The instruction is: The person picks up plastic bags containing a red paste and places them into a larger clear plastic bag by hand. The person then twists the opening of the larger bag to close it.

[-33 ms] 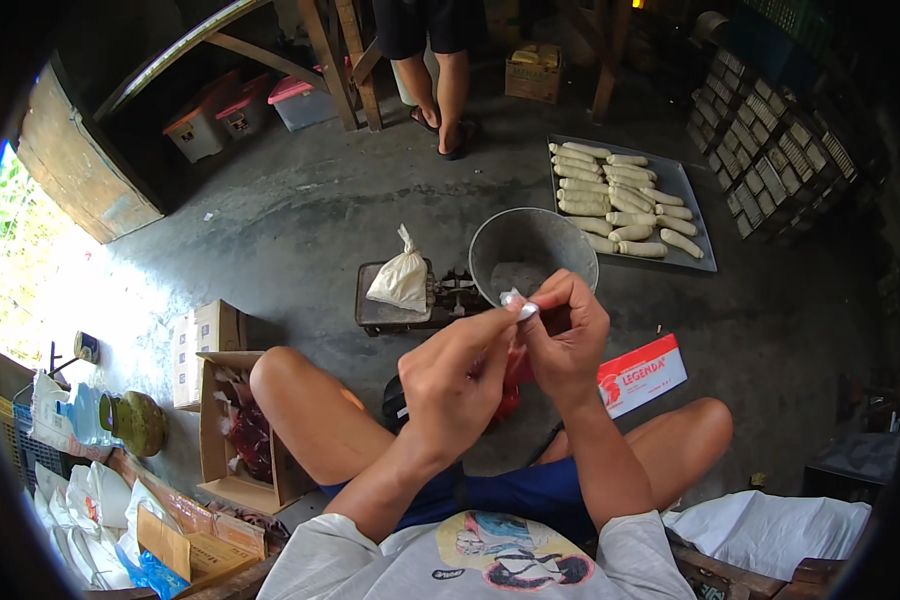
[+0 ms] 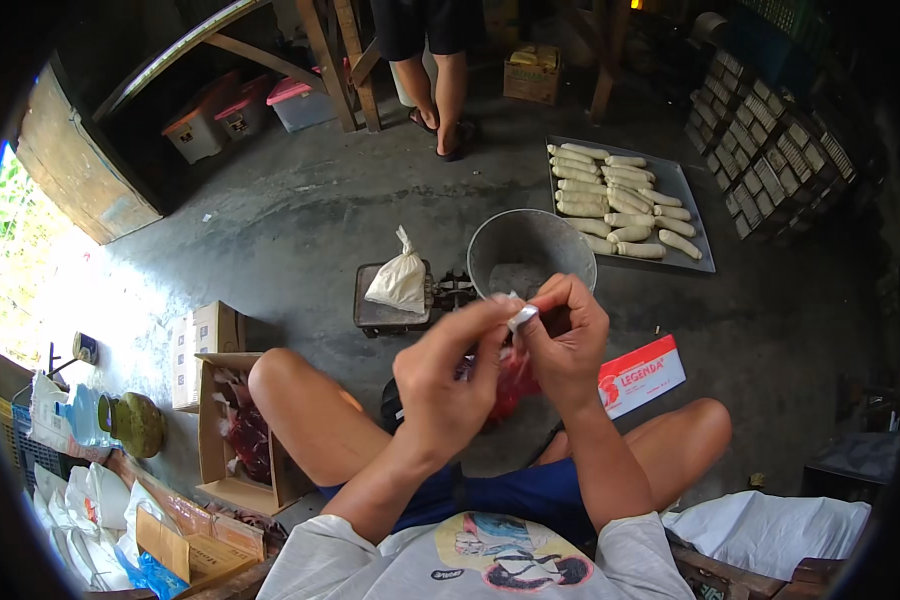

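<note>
My left hand pinches the white twisted top of a plastic bag with red contents; its fingertips are slightly blurred. My right hand grips the same top from the right, thumb and fingers closed. The bag hangs below and partly behind my hands. Just beyond them are a grey metal pail and a weighing scale carrying a knotted bag of cream-coloured material. A red and white box lies right of my right hand.
A metal tray holds several pale rolls at back right, beside stacked blackened moulds. Another person's legs stand behind. An open carton with red bags and a green gas cylinder are left. Wooden posts and lidded bins line the back.
My fingers at the bag's top have shifted slightly, my left hand's a little leftward. More of the red bag shows between my hands.
</note>
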Tool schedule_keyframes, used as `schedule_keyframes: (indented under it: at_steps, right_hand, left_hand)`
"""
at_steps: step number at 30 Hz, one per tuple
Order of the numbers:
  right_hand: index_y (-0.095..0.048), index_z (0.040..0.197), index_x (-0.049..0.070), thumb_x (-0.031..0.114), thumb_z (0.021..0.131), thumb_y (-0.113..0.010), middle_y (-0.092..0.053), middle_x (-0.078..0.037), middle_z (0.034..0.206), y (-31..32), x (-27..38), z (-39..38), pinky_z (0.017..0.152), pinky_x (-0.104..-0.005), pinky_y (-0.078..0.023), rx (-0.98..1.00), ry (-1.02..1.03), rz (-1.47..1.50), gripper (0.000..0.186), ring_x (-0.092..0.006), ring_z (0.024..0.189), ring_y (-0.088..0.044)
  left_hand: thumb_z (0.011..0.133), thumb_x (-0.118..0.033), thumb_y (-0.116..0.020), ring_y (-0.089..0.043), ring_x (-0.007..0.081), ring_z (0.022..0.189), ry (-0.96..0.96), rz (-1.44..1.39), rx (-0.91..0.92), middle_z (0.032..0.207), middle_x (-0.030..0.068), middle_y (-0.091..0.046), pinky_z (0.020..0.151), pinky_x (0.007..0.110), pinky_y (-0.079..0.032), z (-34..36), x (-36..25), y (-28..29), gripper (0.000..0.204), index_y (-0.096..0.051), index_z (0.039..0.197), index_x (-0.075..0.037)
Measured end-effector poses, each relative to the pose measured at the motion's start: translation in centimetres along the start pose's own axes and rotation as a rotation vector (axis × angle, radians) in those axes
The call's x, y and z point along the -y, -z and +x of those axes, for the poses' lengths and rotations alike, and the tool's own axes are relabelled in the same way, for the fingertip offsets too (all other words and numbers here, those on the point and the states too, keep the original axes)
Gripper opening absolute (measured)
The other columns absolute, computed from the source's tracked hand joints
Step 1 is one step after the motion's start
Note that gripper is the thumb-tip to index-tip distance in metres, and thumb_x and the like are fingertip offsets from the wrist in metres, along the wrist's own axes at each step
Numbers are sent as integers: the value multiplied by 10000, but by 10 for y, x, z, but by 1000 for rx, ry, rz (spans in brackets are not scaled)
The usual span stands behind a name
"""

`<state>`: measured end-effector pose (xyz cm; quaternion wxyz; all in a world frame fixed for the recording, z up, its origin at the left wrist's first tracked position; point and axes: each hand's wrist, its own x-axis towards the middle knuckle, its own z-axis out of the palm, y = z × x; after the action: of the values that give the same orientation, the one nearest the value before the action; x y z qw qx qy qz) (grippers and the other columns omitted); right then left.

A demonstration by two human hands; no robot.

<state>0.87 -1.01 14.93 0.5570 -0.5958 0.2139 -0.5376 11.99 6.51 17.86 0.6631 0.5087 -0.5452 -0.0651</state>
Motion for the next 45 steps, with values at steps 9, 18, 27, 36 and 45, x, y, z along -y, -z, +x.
schedule_keyframes:
  at_steps: [9,18,27,36,45]
  right_hand:
    - [-367,1028,68,7,942,-595,-618,-59,848,21,25,-7,606,-201,-484,347,-486,463,251,-69,721,-601]
    - [-379,1008,69,7,940,-568,-488,20,778,15,24,-9,588,-177,-364,235,-332,100,210,-11,696,-476]
    - [-408,904,94,61,942,-571,-389,89,622,26,-22,4,430,-189,-250,72,-237,-100,171,29,483,-331]
    - [-408,1289,-5,180,993,-520,-425,-287,1415,-22,-3,-19,1085,-488,-382,14,-209,279,366,-403,1237,-524]
    - [-563,1202,23,170,1007,-504,-614,-132,1200,123,21,12,889,-319,-472,-280,-135,67,252,-193,1035,-604]
  left_hand:
    - [872,94,-619,-644,115,800,313,-431,146,920,90,-677,726,229,-527,14,18,27,100,-665,942,41]
    - [852,25,-565,-634,233,863,-94,448,661,887,133,-584,723,358,-484,27,0,40,162,-585,1012,5]
    - [1042,-287,-440,-508,107,686,543,-563,546,785,42,-542,655,255,-429,-8,38,37,326,-545,908,-9]
    - [813,-104,-754,-634,139,960,759,-445,258,1006,79,-670,796,284,-514,-71,66,77,384,-618,1156,1]
    - [851,-446,-715,-602,263,1084,683,1205,-112,1158,169,-647,958,375,-443,-65,40,350,628,-585,1214,50]
